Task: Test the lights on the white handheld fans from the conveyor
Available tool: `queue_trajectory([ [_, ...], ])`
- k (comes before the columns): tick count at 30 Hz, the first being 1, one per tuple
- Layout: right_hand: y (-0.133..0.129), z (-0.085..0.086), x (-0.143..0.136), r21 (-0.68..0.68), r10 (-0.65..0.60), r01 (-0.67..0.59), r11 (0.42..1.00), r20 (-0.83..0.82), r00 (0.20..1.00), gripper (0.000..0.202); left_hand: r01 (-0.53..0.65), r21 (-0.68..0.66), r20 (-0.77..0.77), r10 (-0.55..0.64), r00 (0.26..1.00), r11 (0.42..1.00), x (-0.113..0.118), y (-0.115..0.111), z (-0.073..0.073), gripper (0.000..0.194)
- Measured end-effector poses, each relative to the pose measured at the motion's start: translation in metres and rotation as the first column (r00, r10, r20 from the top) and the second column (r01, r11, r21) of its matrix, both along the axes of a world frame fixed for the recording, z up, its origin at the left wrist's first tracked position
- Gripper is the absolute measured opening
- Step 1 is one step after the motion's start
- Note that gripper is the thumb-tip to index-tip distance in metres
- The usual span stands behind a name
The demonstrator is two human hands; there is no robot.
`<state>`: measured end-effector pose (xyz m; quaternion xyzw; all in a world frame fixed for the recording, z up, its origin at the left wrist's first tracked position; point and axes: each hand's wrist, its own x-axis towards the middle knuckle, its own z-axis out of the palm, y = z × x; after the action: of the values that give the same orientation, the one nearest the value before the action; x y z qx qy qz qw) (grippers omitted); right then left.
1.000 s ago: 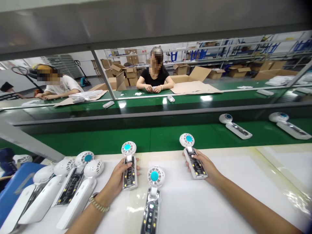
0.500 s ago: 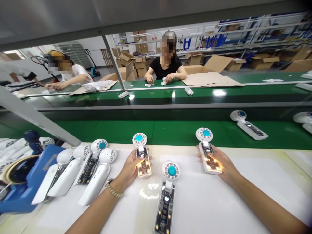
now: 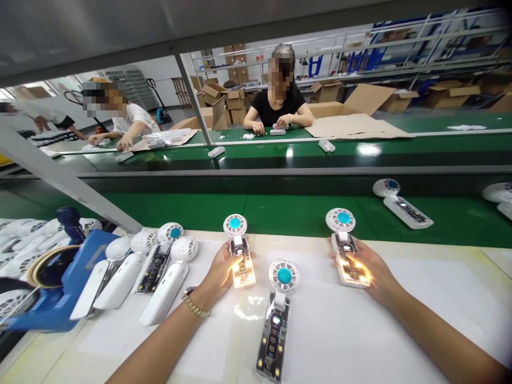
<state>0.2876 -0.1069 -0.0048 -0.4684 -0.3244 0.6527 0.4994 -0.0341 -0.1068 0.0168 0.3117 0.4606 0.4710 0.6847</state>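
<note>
My left hand [image 3: 221, 273] is closed around a handheld fan [image 3: 235, 225] with a white round head, a blue centre and an exposed circuit board. Its thumb presses on the board, and lamps glow at the lower end. A matching fan [image 3: 340, 220] sits in my right hand [image 3: 375, 266], tilted slightly, its lamps also lit under the thumb. Between my hands, nearer to me, a third fan [image 3: 284, 276] lies board side up on the white sheet, touched by neither hand; a small indicator on it shines.
Several white fans [image 3: 163, 293] lie at the left beside a blue tape dispenser [image 3: 76, 282]. Beyond the table runs a green conveyor belt [image 3: 288, 210] carrying another fan [image 3: 408, 211]. A slanted metal post [image 3: 80, 186] crosses the left side. Two co-workers [image 3: 276, 106] [image 3: 132, 120] handle white parts opposite.
The view has shifted slightly, and both hands keep hold of their fans. Lamps on both held fans look brighter. The co-worker at the left has spread their hands apart.
</note>
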Motion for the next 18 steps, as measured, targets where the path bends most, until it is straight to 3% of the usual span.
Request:
queue_trajectory([
  [11,-0.0015,-0.0038,0.0031,-0.027,0.059,-0.058,0.998,0.033,0.998,0.049,0.010,0.031,0.052,-0.012,0.999,0.999,0.0017,-0.0009,0.0009,0.051],
  [18,-0.0013,-0.0008,0.0013,0.043,0.055,-0.055,0.998,-0.012,0.998,0.048,0.018,0.009,0.058,-0.019,0.998,1.000,0.0005,-0.0003,0.0014,0.052],
])
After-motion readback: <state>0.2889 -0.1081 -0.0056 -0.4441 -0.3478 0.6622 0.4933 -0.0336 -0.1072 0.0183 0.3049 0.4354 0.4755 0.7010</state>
